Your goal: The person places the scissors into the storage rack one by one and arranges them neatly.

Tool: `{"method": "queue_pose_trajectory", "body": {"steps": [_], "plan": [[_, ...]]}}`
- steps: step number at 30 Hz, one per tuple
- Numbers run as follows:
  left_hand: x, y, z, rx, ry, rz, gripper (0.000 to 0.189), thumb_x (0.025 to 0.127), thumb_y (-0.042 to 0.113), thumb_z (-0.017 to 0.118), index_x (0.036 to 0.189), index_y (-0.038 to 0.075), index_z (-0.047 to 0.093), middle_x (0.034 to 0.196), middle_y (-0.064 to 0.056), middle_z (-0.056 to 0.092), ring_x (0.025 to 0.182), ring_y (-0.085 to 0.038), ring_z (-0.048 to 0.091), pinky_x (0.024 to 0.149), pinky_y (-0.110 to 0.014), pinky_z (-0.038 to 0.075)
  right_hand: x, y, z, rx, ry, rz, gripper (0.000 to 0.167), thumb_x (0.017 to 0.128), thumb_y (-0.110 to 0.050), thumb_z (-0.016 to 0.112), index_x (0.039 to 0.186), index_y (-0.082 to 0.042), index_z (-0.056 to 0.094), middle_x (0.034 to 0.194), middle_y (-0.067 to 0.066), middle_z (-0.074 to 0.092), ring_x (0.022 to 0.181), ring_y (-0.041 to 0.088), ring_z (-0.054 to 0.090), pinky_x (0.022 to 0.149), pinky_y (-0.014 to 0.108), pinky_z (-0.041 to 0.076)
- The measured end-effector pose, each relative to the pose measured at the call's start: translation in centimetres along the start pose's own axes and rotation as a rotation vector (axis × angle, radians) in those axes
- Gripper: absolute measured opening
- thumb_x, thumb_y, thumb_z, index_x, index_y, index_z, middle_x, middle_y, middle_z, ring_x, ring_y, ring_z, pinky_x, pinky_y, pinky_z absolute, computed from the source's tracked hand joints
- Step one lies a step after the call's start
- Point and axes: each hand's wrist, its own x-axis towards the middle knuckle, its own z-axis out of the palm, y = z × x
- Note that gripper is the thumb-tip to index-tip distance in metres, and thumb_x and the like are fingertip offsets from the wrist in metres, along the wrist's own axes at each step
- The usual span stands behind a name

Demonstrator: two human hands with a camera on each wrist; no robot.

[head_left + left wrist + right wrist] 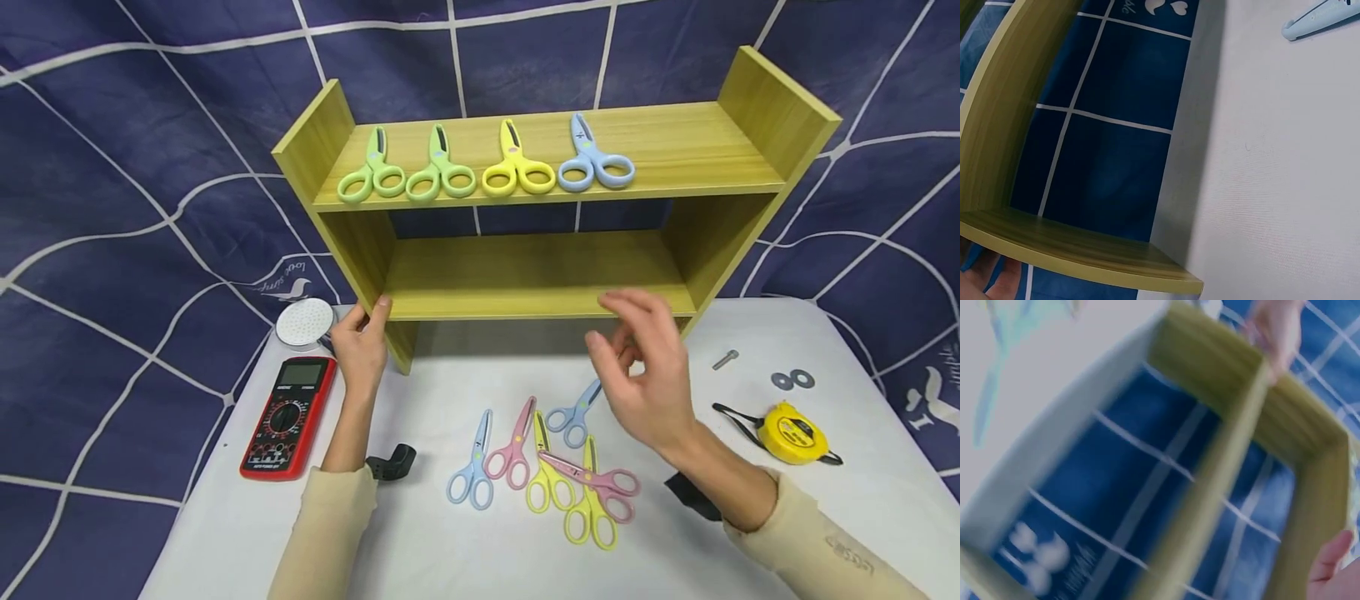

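My left hand [362, 346] grips the left side panel of a wooden shelf [525, 275] near its lower board, thumb at the front edge. In the air before the shelf's right half is my right hand [651, 375], fingers loosely bent and holding nothing. Two green scissors [440, 171], a pair of yellow scissors [517, 167] and a pair of blue scissors [592, 158] lie in a row on the upper board, blades toward the back. Below, on the white table, lie more blue, pink and yellow scissors; one blue pair [576, 421] is partly hidden by my right hand.
A red multimeter [288, 417] and a round shower head [305, 322] lie at the left, with a black fitting [393, 462] nearer. At the right are a yellow tape measure [793, 433], a bolt [725, 359] and two washers [792, 380]. Blue cloth hangs behind.
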Motion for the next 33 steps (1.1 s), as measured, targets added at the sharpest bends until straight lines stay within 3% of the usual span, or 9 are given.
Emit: {"method": "queue_pose_trajectory", "body": {"steps": [2,5,9,15,17,21,25,28,33], "plan": [[-0.3,1.1,0.0,0.006,-0.001,-0.009,0.019,0.092,0.004,0.067,0.101,-0.012,0.072,0.100,-0.026,0.069,0.075,-0.003,0.061,0.067,-0.017,0.047,-2.4,0.4,-0.1,-0.022,-0.102,0.070,0.033,0.087,0.001,0.065,0.119,0.006,0.063,0.120,0.019,0.056,0.067,0.008,0.047,0.050,0.015,0.039],[-0.3,1.0,-0.1,0.001,0.001,-0.009,0.019,0.092,0.004,0.067,0.101,-0.012,0.072,0.099,-0.027,0.069,0.074,-0.003,0.061,0.066,-0.018,0.047,-5.8,1.1,-0.5,-0.089,-0.241,0.245,0.044,0.083,0.007,0.070,0.125,0.000,0.060,0.120,0.011,0.055,0.068,0.007,0.048,0.049,0.018,0.042],[-0.3,1.1,-0.1,-0.011,-0.007,-0.017,0.020,0.092,0.004,0.066,0.102,-0.013,0.071,0.100,-0.028,0.069,0.076,-0.004,0.061,0.067,-0.018,0.047,-9.2,1.8,-1.8,-0.186,-0.410,0.469,0.053,0.084,-0.001,0.074,0.133,-0.003,0.054,0.118,0.008,0.054,0.064,0.005,0.047,0.047,0.022,0.041],[-0.3,1.1,0.0,-0.011,0.007,-0.027,0.020,0.092,0.004,0.066,0.101,-0.013,0.071,0.099,-0.028,0.069,0.076,-0.003,0.061,0.068,-0.018,0.047,-12.4,2.5,-4.3,-0.178,-0.726,0.635,0.055,0.085,-0.017,0.078,0.133,-0.003,0.055,0.114,0.008,0.057,0.065,0.002,0.044,0.053,0.023,0.041],[-0.3,1.1,0.1,-0.009,0.003,-0.029,0.020,0.093,0.004,0.066,0.102,-0.013,0.071,0.100,-0.028,0.069,0.077,-0.003,0.061,0.069,-0.018,0.047,-13.2,2.7,-5.2,-0.139,-0.793,0.627,0.053,0.084,-0.018,0.079,0.130,-0.003,0.057,0.110,0.004,0.058,0.065,0.001,0.044,0.054,0.022,0.041],[-0.3,1.1,0.1,-0.012,-0.010,-0.036,0.021,0.092,0.003,0.066,0.104,-0.013,0.071,0.104,-0.027,0.068,0.079,-0.003,0.061,0.070,-0.018,0.048,-14.3,3.3,-6.5,-0.052,-0.831,0.496,0.045,0.080,-0.003,0.079,0.122,-0.005,0.063,0.106,0.001,0.060,0.069,0.001,0.047,0.057,0.021,0.043],[-0.3,1.0,0.1,-0.017,-0.016,-0.040,0.020,0.092,0.003,0.066,0.104,-0.014,0.071,0.105,-0.027,0.068,0.080,-0.004,0.061,0.070,-0.019,0.048,-14.8,3.5,-7.2,0.010,-0.892,0.378,0.057,0.072,0.014,0.074,0.124,-0.009,0.063,0.112,-0.001,0.058,0.082,0.006,0.053,0.064,0.022,0.048],[-0.3,0.9,0.2,-0.014,-0.012,-0.041,0.020,0.092,0.003,0.066,0.104,-0.013,0.071,0.105,-0.026,0.068,0.080,-0.004,0.062,0.070,-0.019,0.048,-15.1,3.4,-7.3,-0.002,-0.935,0.281,0.067,0.067,0.018,0.072,0.127,-0.011,0.062,0.116,-0.003,0.056,0.090,0.008,0.056,0.070,0.022,0.050],[-0.3,0.9,0.2,-0.013,-0.009,-0.042,0.020,0.092,0.003,0.065,0.104,-0.013,0.071,0.104,-0.026,0.069,0.080,-0.004,0.061,0.070,-0.019,0.048,-15.9,3.1,-6.8,-0.130,-0.904,0.143,0.066,0.067,0.006,0.082,0.126,-0.016,0.063,0.121,-0.007,0.056,0.096,0.008,0.060,0.081,0.015,0.047]]}}
